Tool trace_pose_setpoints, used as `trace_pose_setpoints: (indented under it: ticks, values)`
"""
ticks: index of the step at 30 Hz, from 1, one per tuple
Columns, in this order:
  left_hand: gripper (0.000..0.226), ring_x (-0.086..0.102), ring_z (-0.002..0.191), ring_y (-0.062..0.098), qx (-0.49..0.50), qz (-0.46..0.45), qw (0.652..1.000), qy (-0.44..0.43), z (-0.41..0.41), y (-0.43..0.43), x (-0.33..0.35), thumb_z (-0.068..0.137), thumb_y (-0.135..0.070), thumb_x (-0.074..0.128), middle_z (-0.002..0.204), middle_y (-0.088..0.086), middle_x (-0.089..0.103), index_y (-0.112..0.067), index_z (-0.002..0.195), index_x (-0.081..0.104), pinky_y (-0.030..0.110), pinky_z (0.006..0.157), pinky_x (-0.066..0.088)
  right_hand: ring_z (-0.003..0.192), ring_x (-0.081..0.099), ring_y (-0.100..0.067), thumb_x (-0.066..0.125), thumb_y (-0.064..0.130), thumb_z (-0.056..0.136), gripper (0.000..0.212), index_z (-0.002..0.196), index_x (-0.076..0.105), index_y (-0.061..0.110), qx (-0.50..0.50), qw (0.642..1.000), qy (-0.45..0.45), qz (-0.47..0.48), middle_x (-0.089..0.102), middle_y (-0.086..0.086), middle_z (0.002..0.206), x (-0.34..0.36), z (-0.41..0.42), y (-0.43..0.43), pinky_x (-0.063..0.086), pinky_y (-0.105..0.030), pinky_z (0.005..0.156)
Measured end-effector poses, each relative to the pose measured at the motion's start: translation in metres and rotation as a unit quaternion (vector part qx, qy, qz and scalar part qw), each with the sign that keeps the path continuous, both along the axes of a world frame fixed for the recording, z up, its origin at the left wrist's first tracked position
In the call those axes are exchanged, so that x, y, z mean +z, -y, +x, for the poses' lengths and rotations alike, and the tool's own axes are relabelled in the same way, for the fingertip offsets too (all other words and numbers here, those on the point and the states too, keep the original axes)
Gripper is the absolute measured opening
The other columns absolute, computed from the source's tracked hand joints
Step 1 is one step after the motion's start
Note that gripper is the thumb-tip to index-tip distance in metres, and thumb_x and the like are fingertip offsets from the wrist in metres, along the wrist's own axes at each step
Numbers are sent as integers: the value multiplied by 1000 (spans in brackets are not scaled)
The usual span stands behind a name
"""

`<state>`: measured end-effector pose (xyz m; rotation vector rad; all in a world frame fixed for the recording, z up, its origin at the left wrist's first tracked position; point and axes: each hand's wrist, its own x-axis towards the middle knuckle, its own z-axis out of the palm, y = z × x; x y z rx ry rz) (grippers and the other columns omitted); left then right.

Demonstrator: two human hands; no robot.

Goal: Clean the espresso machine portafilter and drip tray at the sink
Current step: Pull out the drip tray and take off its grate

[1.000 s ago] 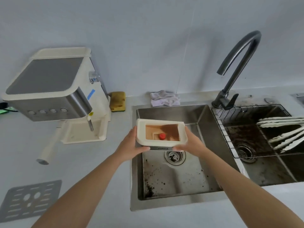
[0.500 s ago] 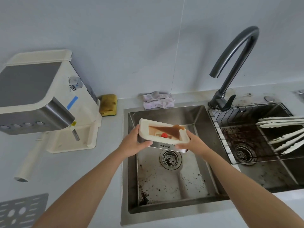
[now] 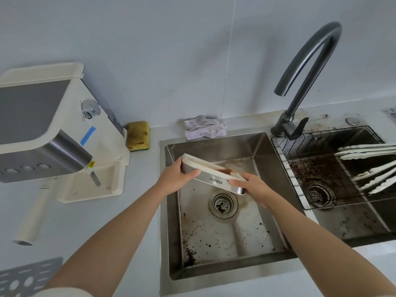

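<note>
**A:** What's around us?

**B:** The espresso machine (image 3: 42, 125) is on the counter to the left. A sponge (image 3: 138, 136) and cloth (image 3: 204, 127) lie behind the sink (image 3: 225, 239), and the faucet (image 3: 308, 61) is to the right.

**A:** And the drip tray (image 3: 215, 180)?

**B:** We hold it over the drain (image 3: 223, 203). Our left hand (image 3: 171, 179) and right hand (image 3: 255, 185) each grasp an end. It runs left to right with the left end higher, the steel front faces us, and the opening is tipped away.
</note>
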<state>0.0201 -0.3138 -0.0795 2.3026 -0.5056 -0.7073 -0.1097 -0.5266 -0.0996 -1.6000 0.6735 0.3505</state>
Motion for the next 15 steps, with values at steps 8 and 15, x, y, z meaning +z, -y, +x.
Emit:
trace_pose_setpoints:
  ticks: [8,15]
  values:
    - [63,50,92,14,10,61,998,12,7,11,2,80,-63,50,104,-6,54,-18,124,46,28,75,41,90,47,-23,67,32,80,53,113,55,-8,-50,996,-40,63,55,-14,98,-2,-1,-6,41,-38,99]
    - [70,54,83,21,29,156,987,23,8,21,6,79,-72,38,85,0,56,-10,104,56,29,65,40,71,62,-15,65,41,80,41,96,64,4,-89,985,-80,125,65,-9,81,-6,0,-5,53,-25,72]
